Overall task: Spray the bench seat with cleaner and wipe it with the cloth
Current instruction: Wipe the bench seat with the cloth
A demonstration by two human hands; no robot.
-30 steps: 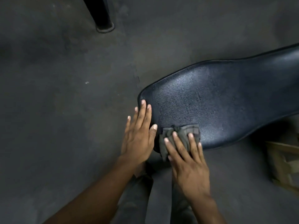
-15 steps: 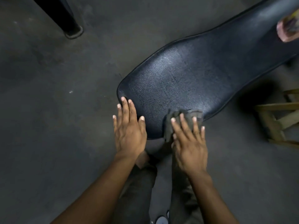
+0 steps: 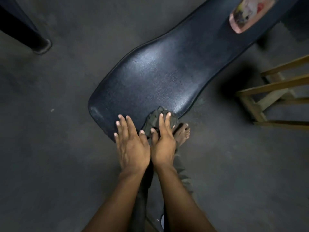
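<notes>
The black padded bench seat (image 3: 167, 71) runs from the middle of the view up to the top right. A crumpled dark grey cloth (image 3: 154, 119) lies on the seat's near edge, and my right hand (image 3: 163, 141) presses down on it with the thumb curled around it. My left hand (image 3: 130, 144) lies flat, fingers spread, on the seat's near end right beside the right hand. A pinkish bottle with a colourful label (image 3: 247, 12) lies on the seat at the top right; it may be the cleaner.
A wooden stool frame (image 3: 275, 94) stands on the floor at the right of the bench. A black equipment leg (image 3: 25, 32) stands at the top left. My bare foot (image 3: 183, 133) rests on the grey floor under the seat's edge.
The view has swung, so the bench now points up to the right and the bottle has come into sight. My two hands have come closer together at the seat's near edge.
</notes>
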